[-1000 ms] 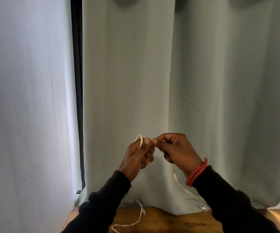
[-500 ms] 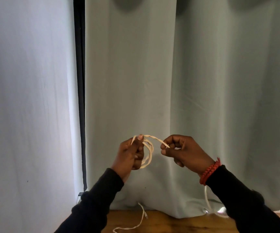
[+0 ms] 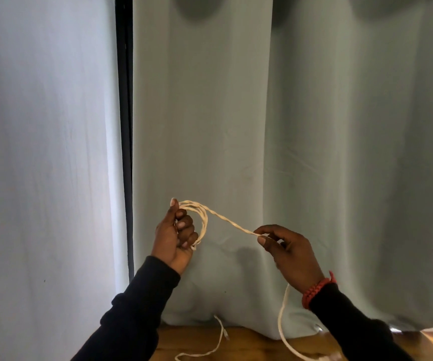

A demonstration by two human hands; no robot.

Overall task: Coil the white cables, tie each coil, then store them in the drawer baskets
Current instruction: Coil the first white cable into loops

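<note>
Early in the coiling: the left hand (image 3: 175, 237) grips a few loops of thin white cable (image 3: 232, 224), the right hand (image 3: 288, 252) pinches its taut strand, the rest trails to the wooden surface (image 3: 249, 345), with tying and storing still ahead

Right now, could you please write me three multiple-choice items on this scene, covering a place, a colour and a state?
1. Where are the finished loops of the thin white cable?
A. in the left hand
B. on the brown wooden table
C. in a basket

2. What colour is the braided wristband on the right wrist?
A. blue
B. red
C. green

3. What is the right hand doing?
A. resting flat
B. pinching the cable
C. hanging empty

Answers: 1 A, the loops sit in the closed left fist; 2 B, the band is red; 3 B, thumb and forefinger grip the strand running from the coil.
</note>
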